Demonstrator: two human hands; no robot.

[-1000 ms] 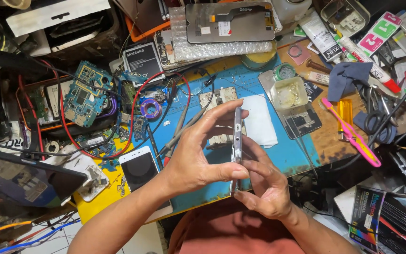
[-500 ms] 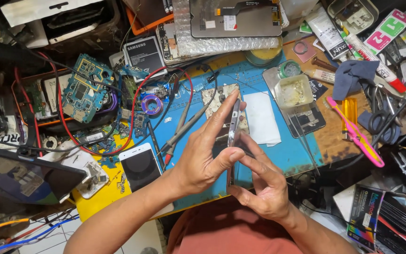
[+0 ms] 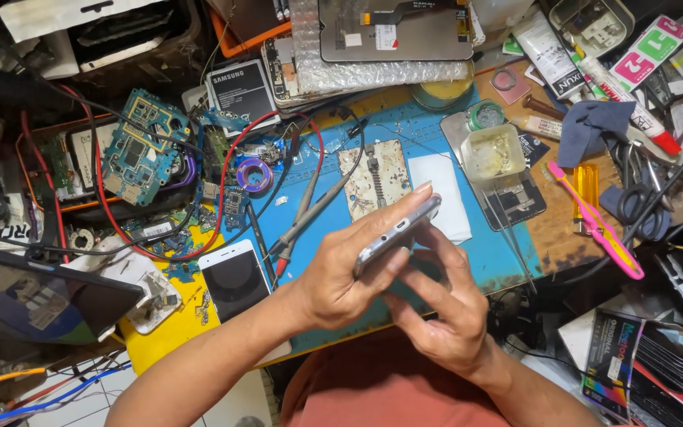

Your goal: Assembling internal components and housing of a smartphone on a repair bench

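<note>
Head camera looks steeply down, close over workbench [image 3: 468, 261].

phone [image 3: 397, 234]: a smooth, silvery edge with a metallic sheen is shown, gripped between the left hand [image 3: 341, 277] and right hand [image 3: 440, 312]
work mat [image 3: 322, 209]: blue, matt and rubbery, marked with stains
white phone [image 3: 235, 277]: a glossy black glass face is framed in smooth white plastic
circuit board [image 3: 140, 150]: teal, matt, studded with metal parts
bubble wrap [image 3: 373, 75]: clear, shiny plastic
cloth [image 3: 590, 126]: soft, dull grey-blue fabric
toothbrush [image 3: 594, 221]: glossy pink plastic
tabletop [image 3: 563, 229]: worn, rough wood is seen
</note>
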